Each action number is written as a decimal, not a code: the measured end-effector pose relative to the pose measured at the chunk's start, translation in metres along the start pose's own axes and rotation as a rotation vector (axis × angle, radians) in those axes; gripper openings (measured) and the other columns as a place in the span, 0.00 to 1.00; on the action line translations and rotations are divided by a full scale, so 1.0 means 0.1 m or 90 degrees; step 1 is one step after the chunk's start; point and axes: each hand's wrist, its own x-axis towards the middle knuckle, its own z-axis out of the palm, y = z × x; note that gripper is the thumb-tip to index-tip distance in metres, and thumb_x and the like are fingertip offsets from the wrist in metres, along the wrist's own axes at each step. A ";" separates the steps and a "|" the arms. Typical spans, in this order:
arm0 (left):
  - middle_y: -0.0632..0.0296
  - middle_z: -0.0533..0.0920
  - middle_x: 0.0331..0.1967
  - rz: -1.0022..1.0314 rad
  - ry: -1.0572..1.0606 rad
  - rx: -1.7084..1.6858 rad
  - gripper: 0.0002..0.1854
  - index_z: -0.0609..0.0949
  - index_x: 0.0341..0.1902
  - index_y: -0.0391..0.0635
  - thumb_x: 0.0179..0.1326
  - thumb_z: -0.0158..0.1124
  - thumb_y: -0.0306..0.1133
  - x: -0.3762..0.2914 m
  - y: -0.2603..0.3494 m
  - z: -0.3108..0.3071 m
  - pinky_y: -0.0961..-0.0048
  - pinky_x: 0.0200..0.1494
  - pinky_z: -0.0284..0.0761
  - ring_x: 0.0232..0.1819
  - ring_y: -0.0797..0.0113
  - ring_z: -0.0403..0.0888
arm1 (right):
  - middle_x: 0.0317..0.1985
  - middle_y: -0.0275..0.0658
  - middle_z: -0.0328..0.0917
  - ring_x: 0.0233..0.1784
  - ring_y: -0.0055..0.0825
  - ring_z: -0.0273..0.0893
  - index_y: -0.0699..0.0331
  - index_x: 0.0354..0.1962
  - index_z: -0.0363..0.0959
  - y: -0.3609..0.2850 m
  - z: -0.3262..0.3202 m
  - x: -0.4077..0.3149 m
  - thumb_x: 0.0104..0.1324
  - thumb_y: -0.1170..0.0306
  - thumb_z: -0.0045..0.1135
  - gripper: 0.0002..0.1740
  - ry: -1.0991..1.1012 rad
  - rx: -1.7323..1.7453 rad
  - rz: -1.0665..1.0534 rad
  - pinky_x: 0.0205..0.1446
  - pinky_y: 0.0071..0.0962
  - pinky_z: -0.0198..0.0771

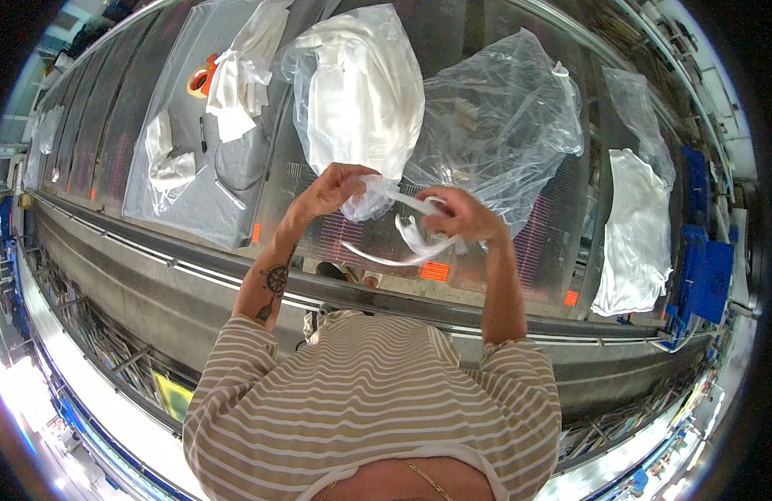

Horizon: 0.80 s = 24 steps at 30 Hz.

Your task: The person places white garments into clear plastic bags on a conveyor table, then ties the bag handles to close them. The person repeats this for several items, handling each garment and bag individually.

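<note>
My left hand (333, 191) pinches the gathered end of a clear plastic bag (413, 81). Folded white fabric (348, 119) fills the bag, which lies on the dark table. A white strip (392, 258), perhaps fabric, stretches from the bag's neck to my right hand (464, 216). My right fingers are closed on that strip and slightly blurred, while its loose end curls below them. Whether the strip passes around the neck is hidden by my left fingers.
A crumpled clear plastic bag (486, 119) lies at right, with white cloth (633, 244) farther right. On a plastic sheet (179, 216) at left are an orange tape dispenser (201, 80), a black marker (203, 134) and white cloth pieces (235, 100). A metal rail (210, 269) edges the table.
</note>
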 end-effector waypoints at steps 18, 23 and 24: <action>0.64 0.86 0.38 0.001 0.171 0.158 0.17 0.82 0.53 0.35 0.65 0.68 0.33 -0.14 -0.01 0.04 0.76 0.45 0.74 0.40 0.79 0.76 | 0.18 0.29 0.75 0.23 0.11 0.65 0.67 0.27 0.80 0.20 0.49 1.24 0.65 0.64 0.68 0.15 0.287 0.070 -0.090 0.28 0.19 0.61; 0.62 0.86 0.38 -0.045 0.139 0.017 0.18 0.83 0.51 0.36 0.62 0.71 0.35 -0.21 -0.01 0.02 0.72 0.49 0.74 0.42 0.77 0.78 | 0.19 0.28 0.74 0.23 0.11 0.66 0.68 0.32 0.80 0.22 0.66 1.58 0.66 0.66 0.66 0.11 0.236 0.141 -0.350 0.26 0.22 0.65; 0.62 0.85 0.37 -0.028 0.154 0.056 0.17 0.82 0.49 0.36 0.62 0.71 0.35 -0.21 -0.01 0.04 0.72 0.48 0.75 0.42 0.77 0.78 | 0.20 0.29 0.75 0.24 0.12 0.69 0.69 0.33 0.80 0.20 0.69 1.62 0.66 0.65 0.66 0.13 0.204 0.174 -0.380 0.26 0.24 0.68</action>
